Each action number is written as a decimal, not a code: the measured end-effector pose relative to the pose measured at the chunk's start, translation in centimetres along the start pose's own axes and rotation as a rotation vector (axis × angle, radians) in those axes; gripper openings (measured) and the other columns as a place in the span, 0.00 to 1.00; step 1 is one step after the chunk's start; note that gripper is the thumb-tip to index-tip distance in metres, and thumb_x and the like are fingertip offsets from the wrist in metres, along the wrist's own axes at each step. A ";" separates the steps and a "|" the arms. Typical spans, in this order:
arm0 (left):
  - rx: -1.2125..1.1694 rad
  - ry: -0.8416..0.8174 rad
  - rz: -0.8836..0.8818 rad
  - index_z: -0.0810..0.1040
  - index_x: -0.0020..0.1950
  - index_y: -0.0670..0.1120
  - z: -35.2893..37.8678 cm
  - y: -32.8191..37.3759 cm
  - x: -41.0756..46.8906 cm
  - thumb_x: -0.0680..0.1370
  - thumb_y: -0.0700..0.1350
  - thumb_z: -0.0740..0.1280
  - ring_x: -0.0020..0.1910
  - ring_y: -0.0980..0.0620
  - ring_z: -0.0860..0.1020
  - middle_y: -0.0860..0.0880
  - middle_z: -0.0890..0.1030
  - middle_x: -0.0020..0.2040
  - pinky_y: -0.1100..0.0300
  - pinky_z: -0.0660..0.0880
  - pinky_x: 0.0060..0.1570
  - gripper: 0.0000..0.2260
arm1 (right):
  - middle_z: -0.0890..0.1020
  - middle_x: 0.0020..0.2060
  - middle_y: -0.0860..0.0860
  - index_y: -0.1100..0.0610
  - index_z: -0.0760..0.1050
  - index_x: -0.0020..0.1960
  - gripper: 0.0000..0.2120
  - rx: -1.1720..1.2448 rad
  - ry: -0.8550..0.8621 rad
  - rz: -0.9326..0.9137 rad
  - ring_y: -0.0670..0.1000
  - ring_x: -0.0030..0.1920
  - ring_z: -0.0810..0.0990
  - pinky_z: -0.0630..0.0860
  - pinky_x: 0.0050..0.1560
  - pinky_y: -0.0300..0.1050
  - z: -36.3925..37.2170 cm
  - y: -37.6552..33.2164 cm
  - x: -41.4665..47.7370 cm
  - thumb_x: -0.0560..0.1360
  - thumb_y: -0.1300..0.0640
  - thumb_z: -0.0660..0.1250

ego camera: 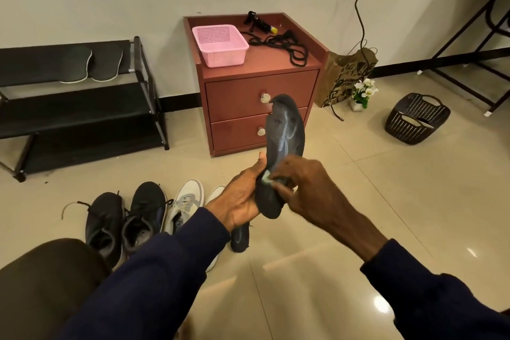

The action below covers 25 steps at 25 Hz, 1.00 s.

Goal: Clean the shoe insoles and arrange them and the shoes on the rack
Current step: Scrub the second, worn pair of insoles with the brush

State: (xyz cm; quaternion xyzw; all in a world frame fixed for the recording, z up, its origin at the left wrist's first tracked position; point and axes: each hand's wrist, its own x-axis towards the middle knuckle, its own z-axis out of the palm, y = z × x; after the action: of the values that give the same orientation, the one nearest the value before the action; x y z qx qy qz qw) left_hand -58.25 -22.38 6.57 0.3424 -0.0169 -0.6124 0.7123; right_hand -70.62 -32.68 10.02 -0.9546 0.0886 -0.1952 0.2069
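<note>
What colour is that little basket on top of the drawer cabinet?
The basket is pink, with perforated mesh walls; the head view shows it best.

No text is fully legible. The brown paper bag point(345, 77), just right of the red two-drawer cabinet point(259, 96), carries bold black lettering, too distorted to read. A mark inside the white sneaker point(187, 201) is too small to read.

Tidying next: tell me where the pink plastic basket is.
Head view, upper centre: the pink perforated plastic basket stands on the left of the reddish-brown two-drawer cabinet, beside a tangled black cord.
</note>
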 end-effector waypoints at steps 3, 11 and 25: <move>0.025 -0.007 -0.028 0.79 0.66 0.40 -1.0 -1.2 0.3 0.84 0.54 0.62 0.49 0.43 0.85 0.39 0.85 0.56 0.46 0.83 0.54 0.20 | 0.82 0.43 0.49 0.53 0.85 0.49 0.05 -0.035 -0.125 -0.006 0.49 0.41 0.80 0.80 0.41 0.47 0.5 0.2 -1.5 0.73 0.56 0.75; 0.062 0.074 -0.123 0.86 0.55 0.41 -2.3 -3.8 2.0 0.82 0.56 0.67 0.45 0.45 0.86 0.41 0.86 0.51 0.50 0.84 0.47 0.19 | 0.82 0.47 0.47 0.52 0.85 0.54 0.10 0.056 -0.218 -0.007 0.45 0.46 0.80 0.79 0.47 0.41 2.4 1.1 -3.0 0.73 0.60 0.74; 0.026 0.143 -0.064 0.80 0.67 0.43 -4.3 -5.1 1.3 0.81 0.55 0.68 0.52 0.42 0.85 0.40 0.84 0.60 0.46 0.82 0.53 0.19 | 0.81 0.45 0.51 0.56 0.84 0.51 0.08 -0.061 -0.079 0.198 0.50 0.45 0.79 0.74 0.46 0.37 3.7 2.6 -3.5 0.72 0.59 0.75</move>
State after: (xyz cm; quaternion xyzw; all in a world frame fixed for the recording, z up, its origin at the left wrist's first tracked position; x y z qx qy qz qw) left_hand -60.42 -21.63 0.13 0.3948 0.0371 -0.6087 0.6872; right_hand -72.57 -32.79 4.66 -0.9539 0.1802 -0.1334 0.1993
